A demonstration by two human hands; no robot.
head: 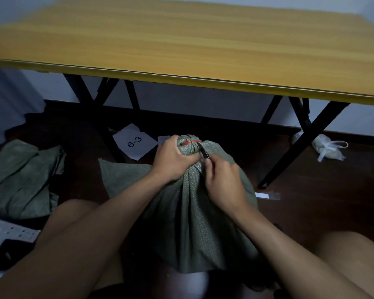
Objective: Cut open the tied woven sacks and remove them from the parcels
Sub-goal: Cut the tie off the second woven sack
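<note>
A grey-green woven sack [194, 216] stands on the floor between my knees, its neck bunched and bound by a red tie [190, 142]. My left hand [173, 160] grips the gathered neck just below the tie. My right hand [222, 180] holds a small dark blade [204, 152] whose tip points up at the tie from the right. The parcel inside the sack is hidden.
An emptied green sack [20, 180] lies crumpled on the floor to the left. A paper marked 6-3 [135, 141] lies under the yellow folding table [181, 50]. A tied plastic bag [326, 147] sits by the right table leg. A power strip [13, 233] is at the lower left.
</note>
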